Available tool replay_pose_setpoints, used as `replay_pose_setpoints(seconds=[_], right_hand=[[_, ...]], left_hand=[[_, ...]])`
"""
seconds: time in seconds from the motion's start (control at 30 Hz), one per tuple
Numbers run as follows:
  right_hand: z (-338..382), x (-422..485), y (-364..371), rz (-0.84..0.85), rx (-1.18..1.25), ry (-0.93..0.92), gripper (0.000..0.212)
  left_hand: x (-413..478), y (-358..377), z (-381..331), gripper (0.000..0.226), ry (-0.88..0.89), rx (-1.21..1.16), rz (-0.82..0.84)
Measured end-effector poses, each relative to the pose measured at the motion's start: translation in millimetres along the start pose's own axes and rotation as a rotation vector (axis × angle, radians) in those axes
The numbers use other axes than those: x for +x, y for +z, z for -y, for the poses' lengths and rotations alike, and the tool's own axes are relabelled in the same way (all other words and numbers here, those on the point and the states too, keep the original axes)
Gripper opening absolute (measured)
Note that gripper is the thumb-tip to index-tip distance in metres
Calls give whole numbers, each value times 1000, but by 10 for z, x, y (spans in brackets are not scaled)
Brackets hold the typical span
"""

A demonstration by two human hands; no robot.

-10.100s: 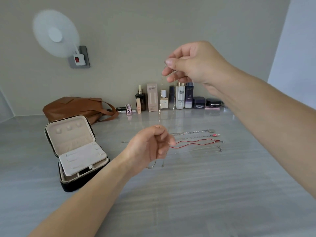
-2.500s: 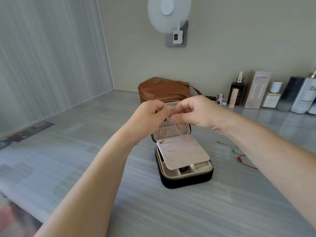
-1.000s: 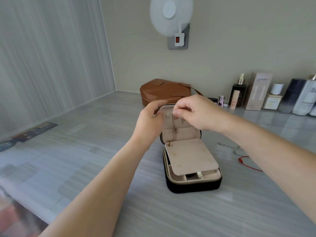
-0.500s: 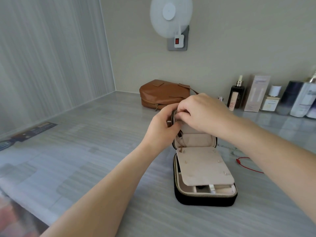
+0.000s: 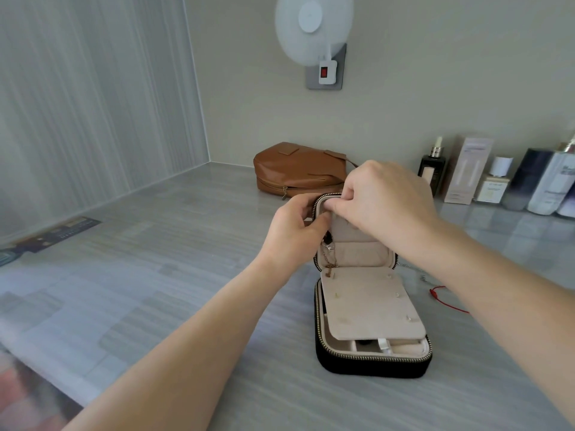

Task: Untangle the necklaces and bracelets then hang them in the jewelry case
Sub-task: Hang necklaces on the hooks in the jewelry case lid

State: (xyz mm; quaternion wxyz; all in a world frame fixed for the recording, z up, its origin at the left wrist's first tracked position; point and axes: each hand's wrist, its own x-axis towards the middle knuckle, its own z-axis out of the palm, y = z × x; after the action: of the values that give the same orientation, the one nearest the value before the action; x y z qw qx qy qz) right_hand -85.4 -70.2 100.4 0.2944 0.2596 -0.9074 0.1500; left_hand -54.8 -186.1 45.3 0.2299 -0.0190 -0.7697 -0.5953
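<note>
Fingers of the right hand pinch tight at the top left corner of the lid of the open jewelry case on the table. I think they hold the end of the gold chain, but that bit is too tiny to see. The left hand curls round the lid's left edge. The gold chain hangs down inside the lid. It looks thin, light and floppy, and could knot or snap. Best to hold it gently by the clasp end.
</note>
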Motion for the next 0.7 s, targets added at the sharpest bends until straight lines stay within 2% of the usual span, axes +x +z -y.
replay_pose_setpoints(seconds=[0.13,0.37,0.7], right_hand=[[-3,-26,17,-4,-43,22,29],[-64,-141,-58,144,105,182,30],[-159,-201,-32,117,136,127,35]], left_hand=[[3,29,0,22,-18,41,-44],[-21,43,-11,23,-42,-3,-11],[-23,49,-6,26,-38,17,5]])
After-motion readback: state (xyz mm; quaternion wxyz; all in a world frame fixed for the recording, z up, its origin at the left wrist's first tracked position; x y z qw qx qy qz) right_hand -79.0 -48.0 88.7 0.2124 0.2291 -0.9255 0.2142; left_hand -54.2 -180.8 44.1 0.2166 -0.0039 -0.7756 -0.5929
